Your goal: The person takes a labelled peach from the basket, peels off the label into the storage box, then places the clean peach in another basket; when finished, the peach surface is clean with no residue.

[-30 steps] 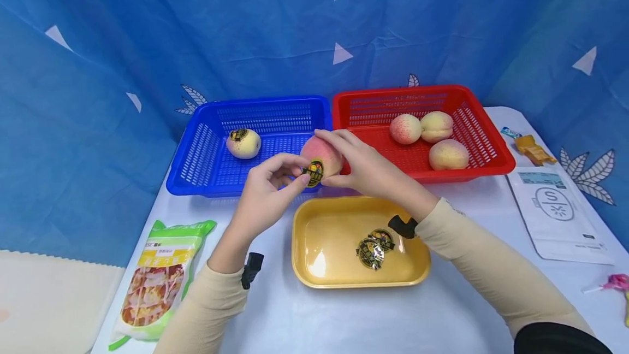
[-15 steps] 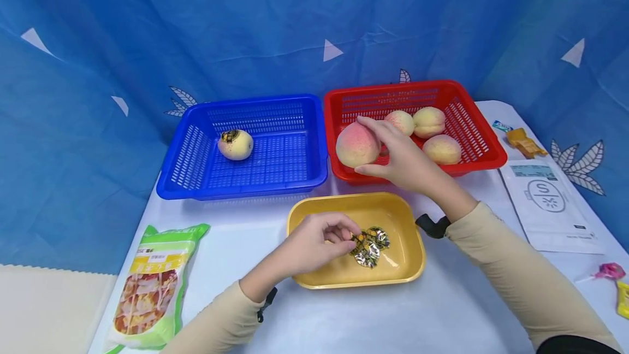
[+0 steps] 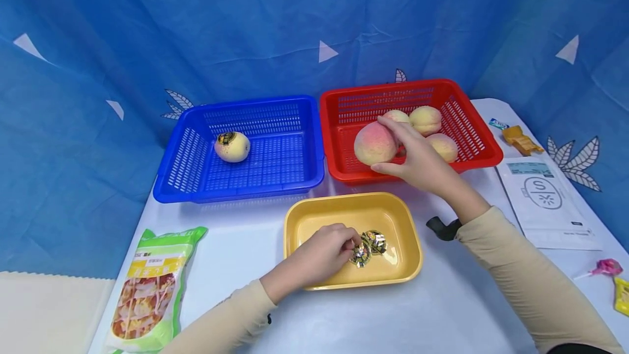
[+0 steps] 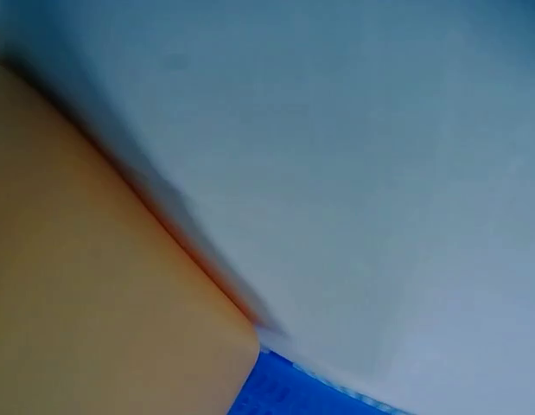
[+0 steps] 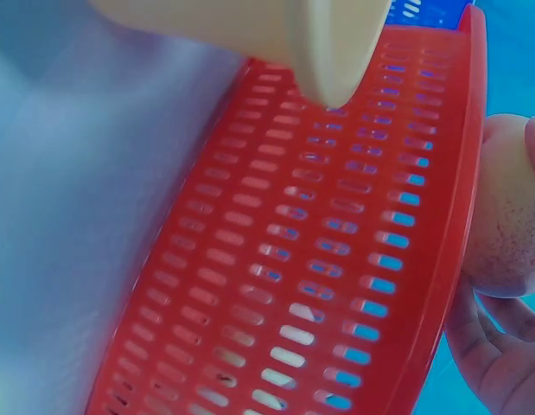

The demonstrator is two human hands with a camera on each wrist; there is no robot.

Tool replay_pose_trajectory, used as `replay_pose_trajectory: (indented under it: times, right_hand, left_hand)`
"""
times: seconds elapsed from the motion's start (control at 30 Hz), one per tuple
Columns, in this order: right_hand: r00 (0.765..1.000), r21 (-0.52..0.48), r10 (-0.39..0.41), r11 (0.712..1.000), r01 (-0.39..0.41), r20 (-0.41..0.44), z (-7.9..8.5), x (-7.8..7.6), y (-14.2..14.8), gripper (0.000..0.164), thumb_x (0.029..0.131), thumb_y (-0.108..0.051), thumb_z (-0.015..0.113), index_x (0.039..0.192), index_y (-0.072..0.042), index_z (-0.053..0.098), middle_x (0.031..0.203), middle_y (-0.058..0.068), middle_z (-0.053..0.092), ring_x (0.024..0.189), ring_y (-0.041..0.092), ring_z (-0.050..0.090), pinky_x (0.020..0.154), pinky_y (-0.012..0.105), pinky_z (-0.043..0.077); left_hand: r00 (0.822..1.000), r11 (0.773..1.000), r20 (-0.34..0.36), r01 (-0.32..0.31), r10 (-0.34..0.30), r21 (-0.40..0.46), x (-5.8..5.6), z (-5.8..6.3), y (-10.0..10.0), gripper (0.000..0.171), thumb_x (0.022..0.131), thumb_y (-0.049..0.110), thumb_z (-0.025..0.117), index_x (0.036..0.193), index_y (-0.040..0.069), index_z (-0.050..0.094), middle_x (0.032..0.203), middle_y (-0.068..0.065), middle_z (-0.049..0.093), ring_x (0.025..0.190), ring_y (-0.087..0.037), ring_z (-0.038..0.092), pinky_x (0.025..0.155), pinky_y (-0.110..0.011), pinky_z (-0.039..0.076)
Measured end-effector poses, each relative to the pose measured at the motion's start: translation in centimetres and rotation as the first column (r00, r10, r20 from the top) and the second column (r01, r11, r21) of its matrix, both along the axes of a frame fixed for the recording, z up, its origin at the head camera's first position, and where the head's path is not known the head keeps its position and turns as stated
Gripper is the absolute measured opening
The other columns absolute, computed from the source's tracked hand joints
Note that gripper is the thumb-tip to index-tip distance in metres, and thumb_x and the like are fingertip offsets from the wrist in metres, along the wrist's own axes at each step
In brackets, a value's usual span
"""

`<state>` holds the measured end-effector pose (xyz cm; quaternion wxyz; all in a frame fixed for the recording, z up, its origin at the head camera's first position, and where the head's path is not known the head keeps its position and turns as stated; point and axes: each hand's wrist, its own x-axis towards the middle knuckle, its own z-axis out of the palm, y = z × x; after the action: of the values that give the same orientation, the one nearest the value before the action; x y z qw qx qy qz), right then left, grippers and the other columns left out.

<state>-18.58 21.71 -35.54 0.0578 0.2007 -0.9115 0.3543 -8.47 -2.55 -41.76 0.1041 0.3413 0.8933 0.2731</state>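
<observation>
My right hand [image 3: 415, 160] grips a pink and pale yellow peach [image 3: 375, 145] above the near left part of the red basket [image 3: 340, 116]. No sticker shows on its visible side. In the right wrist view the peach [image 5: 509, 212] stands behind the basket's rim, fingers curled beneath it. Low in the yellow tray [image 3: 314, 207], my left hand [image 3: 326, 253] has curled fingers, their tips pinched at a black and gold sticker [image 3: 362, 254]. The fingertips are partly hidden. Beside it lies another sticker [image 3: 377, 241]. One stickered peach [image 3: 235, 147] sits in the blue basket [image 3: 275, 160].
Several more peaches [image 3: 425, 119] rest in the red basket. On the left lies a green and yellow food packet [image 3: 147, 299]. The right side holds a white pouch [image 3: 545, 201], an orange wrapper [image 3: 522, 141], a pink lollipop [image 3: 608, 267] and a yellow packet [image 3: 622, 296].
The hands have parted. My right hand has carried the peach right, over the red basket; my left hand has taken the sticker off it and moved down into the yellow tray.
</observation>
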Motion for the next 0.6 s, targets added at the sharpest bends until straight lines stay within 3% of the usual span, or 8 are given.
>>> replay_pose_trajectory:
  times: [0.2,0.37,0.6]
  right_hand:
    - [1.000,-0.014,-0.007,1.000,0.006,-0.025,-0.3,0.0,0.7,0.090,0.077,-0.022,0.086,0.153,-0.016,0.037,0.155,0.007,0.040,0.145,0.027,0.035,0.113,0.054,0.040]
    - [0.999,-0.022,-0.019,1.000,0.018,-0.037,-0.3,0.1,1.5,0.092,0.077,-0.021,0.086,0.154,-0.023,0.035,0.156,0.004,0.040,0.145,0.025,0.036,0.111,0.056,0.041]
    - [0.998,0.003,-0.058,0.998,0.058,-0.030,-0.4,0.3,2.2,0.096,0.077,-0.023,0.086,0.156,-0.029,0.031,0.157,0.005,0.039,0.141,0.029,0.039,0.105,0.059,0.046]
  left_hand:
    - [0.995,0.996,-0.075,-0.066,0.061,-0.054,-0.4,-0.2,-0.1,0.017,0.093,0.004,0.062,0.104,0.009,0.073,0.090,0.000,0.067,0.081,-0.008,0.060,0.073,-0.018,0.052]
    - [0.990,0.989,-0.100,-0.113,0.103,-0.100,-0.7,-0.4,-0.3,0.017,0.091,0.003,0.063,0.105,0.006,0.073,0.092,-0.004,0.068,0.084,-0.015,0.064,0.077,-0.025,0.056]
    - [0.984,0.986,-0.127,-0.135,0.122,-0.098,-1.1,-0.3,-0.7,0.023,0.086,0.004,0.069,0.109,0.004,0.071,0.097,-0.008,0.068,0.089,-0.020,0.066,0.081,-0.030,0.057]
